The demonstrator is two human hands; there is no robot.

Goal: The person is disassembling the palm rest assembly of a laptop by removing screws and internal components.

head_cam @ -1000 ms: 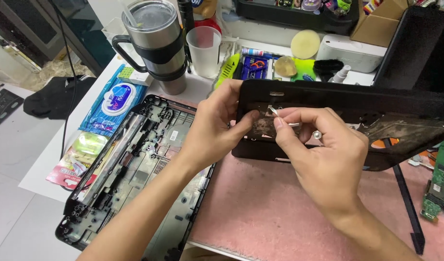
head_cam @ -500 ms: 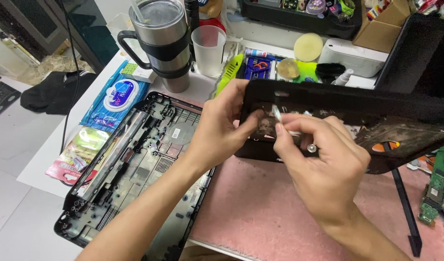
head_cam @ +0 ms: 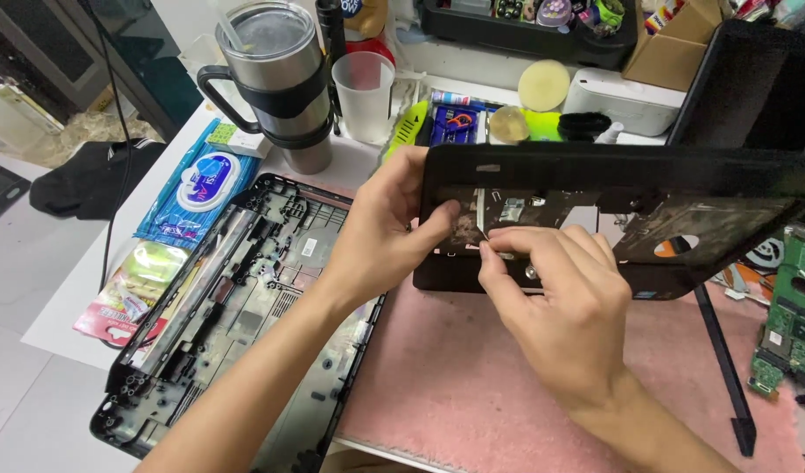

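Observation:
A black laptop top cover (head_cam: 630, 180) stands tilted up on its edge over the pink mat (head_cam: 472, 385), inner side facing me. My left hand (head_cam: 385, 232) grips its left end, thumb pressed on the inner face. My right hand (head_cam: 555, 307) pinches a thin white ribbon cable (head_cam: 479, 215) low on the cover's inner side, just right of the left thumb. The black laptop bottom shell (head_cam: 245, 298) lies flat at the left, under my left forearm.
A steel tumbler with a black handle (head_cam: 275, 83) and a clear plastic cup (head_cam: 365, 92) stand at the back. Wet-wipe packs (head_cam: 192, 188) lie left of the shell. A green circuit board (head_cam: 792, 320) sits at the right edge, beside a black strip (head_cam: 722, 368).
My right hand's fingers have slid down and left along the cover's inner side and closed on the ribbon cable. The left hand keeps its hold on the cover.

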